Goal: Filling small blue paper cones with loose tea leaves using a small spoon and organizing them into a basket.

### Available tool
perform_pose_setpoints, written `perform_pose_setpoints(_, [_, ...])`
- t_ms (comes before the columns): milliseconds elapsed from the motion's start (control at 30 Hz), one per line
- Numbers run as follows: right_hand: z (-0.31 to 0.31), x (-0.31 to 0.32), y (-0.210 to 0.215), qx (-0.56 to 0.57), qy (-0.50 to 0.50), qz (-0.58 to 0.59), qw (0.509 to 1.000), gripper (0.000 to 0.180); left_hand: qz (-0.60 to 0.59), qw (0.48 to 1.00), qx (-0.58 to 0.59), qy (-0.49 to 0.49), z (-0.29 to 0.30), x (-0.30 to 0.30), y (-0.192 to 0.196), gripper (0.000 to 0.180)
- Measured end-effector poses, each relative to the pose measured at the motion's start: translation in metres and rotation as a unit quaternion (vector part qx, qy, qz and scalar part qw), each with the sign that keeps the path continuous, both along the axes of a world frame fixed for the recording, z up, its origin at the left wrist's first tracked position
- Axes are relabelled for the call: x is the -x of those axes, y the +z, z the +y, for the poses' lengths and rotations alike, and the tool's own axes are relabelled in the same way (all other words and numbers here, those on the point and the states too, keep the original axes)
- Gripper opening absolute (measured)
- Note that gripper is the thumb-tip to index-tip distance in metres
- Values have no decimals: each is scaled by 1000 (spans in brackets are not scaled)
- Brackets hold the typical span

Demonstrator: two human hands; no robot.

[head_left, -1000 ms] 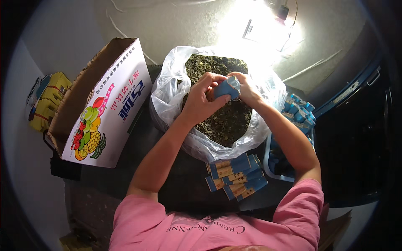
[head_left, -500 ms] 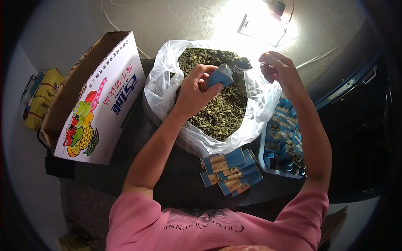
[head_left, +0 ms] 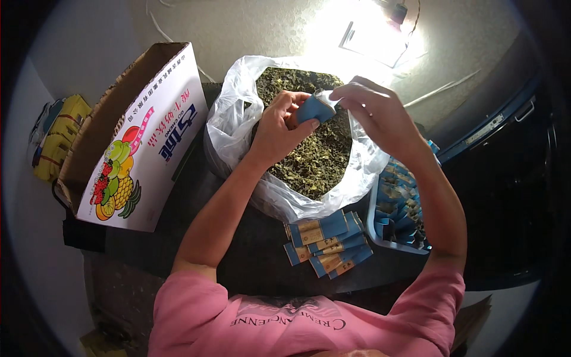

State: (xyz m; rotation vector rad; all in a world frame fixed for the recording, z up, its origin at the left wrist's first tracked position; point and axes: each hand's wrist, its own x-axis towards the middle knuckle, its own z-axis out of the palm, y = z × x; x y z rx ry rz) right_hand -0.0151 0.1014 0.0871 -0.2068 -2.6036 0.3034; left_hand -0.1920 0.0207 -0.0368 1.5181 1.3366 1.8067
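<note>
My left hand (head_left: 279, 125) grips a small blue paper packet (head_left: 314, 110) by its sides, its mouth tilted up and to the right. Fingers bent, my right hand (head_left: 377, 116) reaches to the mouth of that packet. A pale thing shows between it and the packet; glare and the fingers hide its kind. Both hands are above a white plastic bag (head_left: 229, 134) whose mouth is rolled open. Dried, crumbled green-brown leaves (head_left: 312, 169) fill the bag.
Flat blue-and-tan packets (head_left: 333, 241) lie fanned in front of the bag. To the right, a blue tray (head_left: 395, 245) holds many standing blue packets. An open white carton (head_left: 148, 154) stands left. A bright lamp (head_left: 386, 24) glares at the back, beside a dark cabinet (head_left: 505, 178).
My right hand has moved left and slightly down to the packet's mouth. The dark clump of leaves near it earlier is no longer visible. My left hand and the packet have barely shifted.
</note>
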Motion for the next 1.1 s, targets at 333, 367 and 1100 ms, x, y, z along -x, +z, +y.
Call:
perform_pose_setpoints(333, [70,-7,-45,-103,-158,2,982,23,-5,1000,-13,-16,4,-1,1,38])
perform_pose_setpoints(367, [63,7,-51,-65,-187,-42,979,23,-15,1000,-13,-12,0,4,0,38])
perform_pose_setpoints(1100, [52,-16,-19,419,-181,65,887,28,-44,998,36,-33,0,0,3,43])
